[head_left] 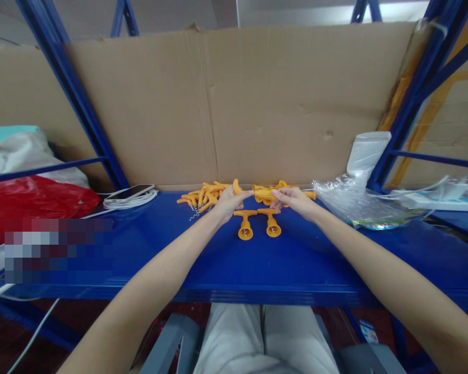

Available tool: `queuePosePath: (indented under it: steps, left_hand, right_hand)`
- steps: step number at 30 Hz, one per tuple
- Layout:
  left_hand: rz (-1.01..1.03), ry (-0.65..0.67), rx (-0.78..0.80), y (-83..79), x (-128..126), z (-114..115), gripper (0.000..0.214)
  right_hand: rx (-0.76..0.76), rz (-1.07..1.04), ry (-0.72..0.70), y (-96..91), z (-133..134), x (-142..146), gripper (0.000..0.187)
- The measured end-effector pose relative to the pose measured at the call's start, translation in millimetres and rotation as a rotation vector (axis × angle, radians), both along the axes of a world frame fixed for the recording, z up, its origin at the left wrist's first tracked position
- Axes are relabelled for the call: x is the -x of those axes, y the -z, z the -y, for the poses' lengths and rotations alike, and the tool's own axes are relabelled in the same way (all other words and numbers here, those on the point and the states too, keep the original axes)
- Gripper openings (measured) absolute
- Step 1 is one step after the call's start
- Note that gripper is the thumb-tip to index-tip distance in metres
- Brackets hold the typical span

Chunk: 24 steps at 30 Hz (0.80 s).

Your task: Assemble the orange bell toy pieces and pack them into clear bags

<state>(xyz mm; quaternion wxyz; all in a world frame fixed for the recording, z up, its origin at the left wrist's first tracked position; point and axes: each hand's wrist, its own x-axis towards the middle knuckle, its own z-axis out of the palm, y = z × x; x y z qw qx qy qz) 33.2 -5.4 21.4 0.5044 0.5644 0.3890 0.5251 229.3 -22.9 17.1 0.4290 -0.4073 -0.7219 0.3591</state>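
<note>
Two yellow corkscrews (245, 231) lie just in front of the grips, where a low wrist could bump them. The left hand (228, 201) has its grip around a yellow handle (236, 187) and the right hand (291, 199) pinches a yellow cup (263, 194); held crooked, any hidden screw tip could poke a finger. A handle pile (207, 195) beyond the left grip and a cup pile (281, 185) behind the right could slide if knocked.

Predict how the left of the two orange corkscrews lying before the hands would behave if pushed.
The left corkscrew is probably stiff, since it looks like moulded plastic. Its round, flared cup might start it rolling, but the crosswise handle would likely stop it.
</note>
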Motion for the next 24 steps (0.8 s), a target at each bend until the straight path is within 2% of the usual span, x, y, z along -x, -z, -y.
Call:
queuePosePath:
  steps: [5, 7, 11, 17, 24]
  left_hand:
    - [0.034, 0.092, -0.005, 1.3, 2, -4, 0.041]
    - [0.028, 0.098, -0.013, 1.2, 2, -2, 0.040]
    - [0.017, 0.067, -0.042, -0.9, -1, 4, 0.043]
    - [0.006, 0.043, -0.074, -2.7, -2, 7, 0.045]
    - [0.016, 0.018, -0.048, -1.3, 0, 1, 0.043]
  right_hand:
    - [-0.175, 0.005, 0.064, 0.4, 1, 4, 0.049]
    - [-0.186, 0.021, 0.054, -1.0, 4, 5, 0.048]
    - [-0.081, -0.018, 0.022, -3.9, 9, 6, 0.052]
    - [0.070, -0.063, 0.067, -6.5, 11, 9, 0.055]
    - [0.049, -0.112, 0.080, -7.6, 8, 6, 0.039]
